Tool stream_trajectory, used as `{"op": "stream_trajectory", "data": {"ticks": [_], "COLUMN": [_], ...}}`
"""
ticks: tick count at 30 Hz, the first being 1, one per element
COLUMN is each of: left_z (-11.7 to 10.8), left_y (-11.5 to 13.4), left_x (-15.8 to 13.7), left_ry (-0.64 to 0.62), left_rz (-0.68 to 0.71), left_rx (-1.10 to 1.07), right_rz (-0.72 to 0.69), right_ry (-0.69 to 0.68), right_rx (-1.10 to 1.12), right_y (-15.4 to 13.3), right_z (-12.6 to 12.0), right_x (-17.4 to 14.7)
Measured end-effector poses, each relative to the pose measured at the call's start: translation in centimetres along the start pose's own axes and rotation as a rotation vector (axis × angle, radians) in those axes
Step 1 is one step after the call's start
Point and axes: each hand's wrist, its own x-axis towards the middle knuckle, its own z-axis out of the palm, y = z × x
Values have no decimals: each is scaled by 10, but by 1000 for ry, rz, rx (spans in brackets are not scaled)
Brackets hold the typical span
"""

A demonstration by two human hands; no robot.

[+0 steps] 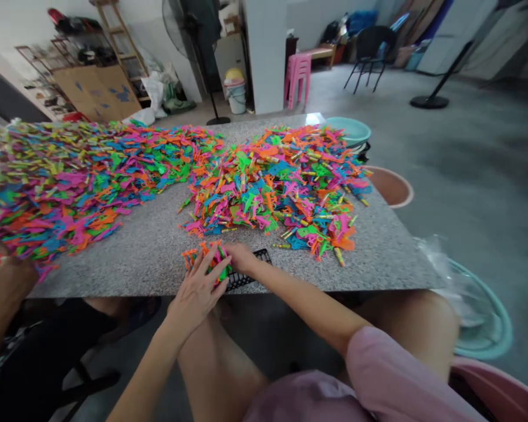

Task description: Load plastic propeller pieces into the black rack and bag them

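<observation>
My left hand (199,288) lies with its fingers stretched and apart over a row of small bright plastic pieces (222,271), orange, pink and green. These stand packed in a black slotted rack (242,280) at the table's front edge. From the other side, my right hand (241,259) reaches across the rack, its fingers drawn together at the same row. What its fingertips hold is hidden. Just beyond both hands is a big heap of loose pieces (264,187) that look like tiny toy pistols, many with a yellowish stick or tube attached.
A second long heap (97,170) covers the left of the speckled stone table (152,252). A co-worker's hand (9,281) is at its near end. Basins, one turquoise (349,130) and one brown (389,186), stand beyond the right edge. A plastic bag (453,281) hangs over another basin.
</observation>
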Motion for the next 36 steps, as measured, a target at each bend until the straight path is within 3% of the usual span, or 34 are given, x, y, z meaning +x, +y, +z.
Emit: {"op": "stream_trajectory", "data": {"ticks": [3,6,9,12,14,18,21,24,26,31,36], "left_z": [1,7,11,11,9,6,6,5,3,0,-2], "left_y": [-2,-3,-2,-2,-2,-3,-3,-2,0,9,11], "left_x": [3,6,9,10,8,4,5,5,5,4,5], "left_ry": [22,69,111,118,100,73,81,62,36,40,49], "left_rz": [15,30,23,12,20,36,35,32,16,-72,-50], "left_rx": [29,37,64,69,68,88,73,48,33,-5,-31], "right_rz": [-44,236,378,263,166,73,370,702,775,714,537], "right_ry": [211,426,354,220,213,338,424,328,248,293,323], "right_rx": [45,-184,-466,-601,-588,-393,-323,-299,-240,19,881], "right_y": [21,50,66,69,71,77,71,59,55,51,22], "right_z": [-7,-25,-41,-39,-33,-29,-33,-36,-35,-31,-12], "right_x": [-43,-89,-108,-117,-135,-180,-185,-171,-167,-168,-128]}}
